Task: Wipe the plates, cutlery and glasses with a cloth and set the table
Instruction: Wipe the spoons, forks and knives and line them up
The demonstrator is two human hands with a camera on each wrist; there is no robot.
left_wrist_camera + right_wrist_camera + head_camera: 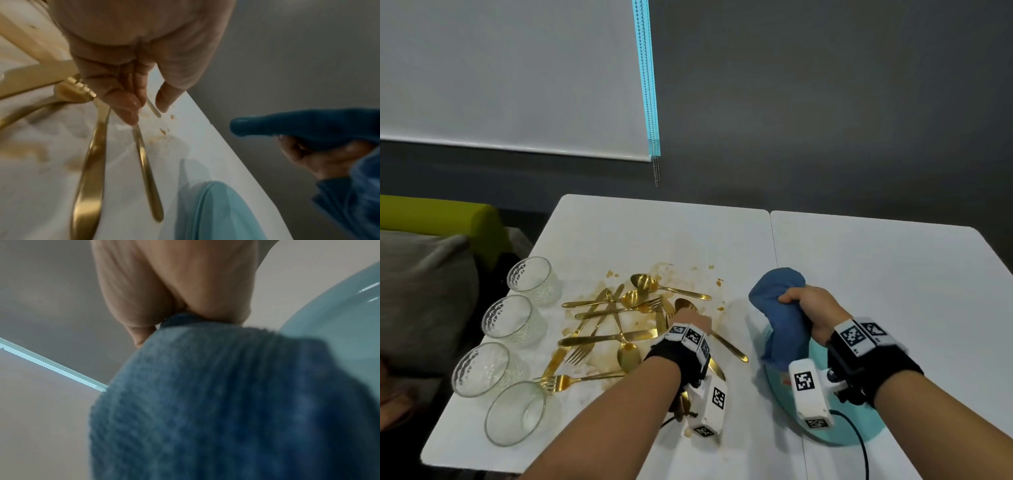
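Several gold forks, knives and spoons (pixel 613 322) lie in a heap on the stained white table (pixel 654 233). My left hand (pixel 693 320) reaches over the heap's right side. In the left wrist view its fingers (pixel 127 107) and thumb pinch the thin handle of a gold spoon (pixel 148 178), which lies low over the table. My right hand (pixel 801 301) grips a bunched blue cloth (pixel 780 308) above a light blue plate (pixel 866 431). In the right wrist view the cloth (pixel 226 402) fills the frame beside the plate (pixel 339 321).
Several clear glasses (pixel 517 318) stand in a row along the table's left edge. Brown sauce stains (pixel 664 270) spread around the cutlery. A wide gold knife handle (pixel 90 194) lies beside the spoon. A grey cushion (pixel 421 291) sits at the left.
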